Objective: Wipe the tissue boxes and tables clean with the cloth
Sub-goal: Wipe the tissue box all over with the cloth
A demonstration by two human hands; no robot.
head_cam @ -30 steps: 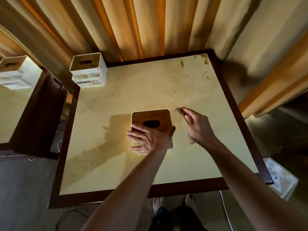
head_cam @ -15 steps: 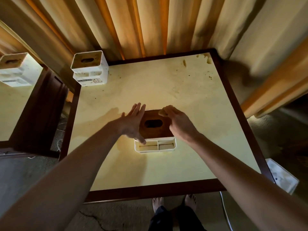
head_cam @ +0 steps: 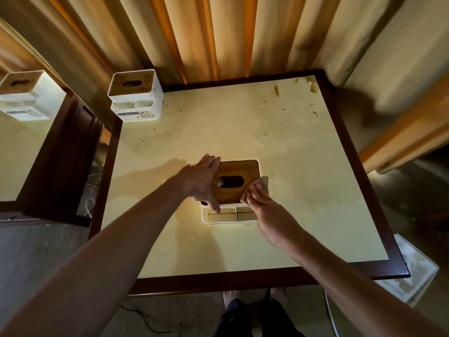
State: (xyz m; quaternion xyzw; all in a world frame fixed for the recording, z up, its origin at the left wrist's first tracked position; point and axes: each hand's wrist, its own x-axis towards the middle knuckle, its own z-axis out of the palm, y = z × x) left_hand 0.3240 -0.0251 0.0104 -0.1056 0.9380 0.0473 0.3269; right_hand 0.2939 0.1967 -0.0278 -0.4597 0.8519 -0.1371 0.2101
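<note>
The tissue box (head_cam: 234, 182) has a glossy wood lid; the table (head_cam: 243, 132) top is smooth, matt cream.

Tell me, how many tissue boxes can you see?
3. One sits mid-table between the left hand and right hand: the center box. A corner box stands at the table's far-left corner. A third box is on the left table.

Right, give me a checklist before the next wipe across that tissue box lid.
1. Left hand steadies the tissue box at its left side: ok.
2. Right hand presses the cloth on the lid's right edge: ok.
3. Box stands on the table, away from the edges: ok.
4. Lid already clean: cannot tell.
5. Stains at the table's far right corner wiped: not ok.
6. Second tissue box clean: not ok, speckled.
</note>
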